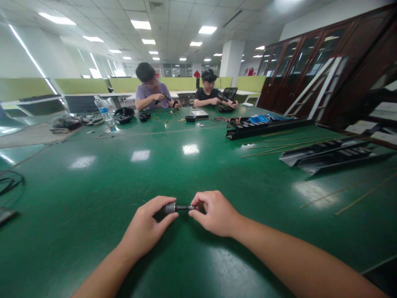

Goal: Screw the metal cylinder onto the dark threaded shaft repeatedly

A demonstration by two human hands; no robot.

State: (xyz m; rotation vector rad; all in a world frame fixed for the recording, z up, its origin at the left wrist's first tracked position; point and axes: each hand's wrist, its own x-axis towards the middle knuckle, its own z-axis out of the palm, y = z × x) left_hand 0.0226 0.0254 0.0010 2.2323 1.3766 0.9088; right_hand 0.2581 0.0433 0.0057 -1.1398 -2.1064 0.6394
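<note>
Low in the middle of the head view, my left hand point(147, 225) pinches a dark grey cylinder point(170, 208) between thumb and fingers. From its right end runs a thin dark shaft point(183, 207), lying level. The fingertips of my right hand point(214, 213) are closed on the far end of this shaft, where a small reddish part point(197, 206) shows between them. Cylinder and shaft look joined, but their exact kind cannot be made out. Both hands are just over the green tabletop point(133, 182).
Across the table sit two people point(151, 91), each holding a dark tool. Long black metal channels point(338, 155) and thin rods point(273, 148) lie to the right. A water bottle point(102, 106) stands at the far left, and black cables point(10, 182) lie at the left edge.
</note>
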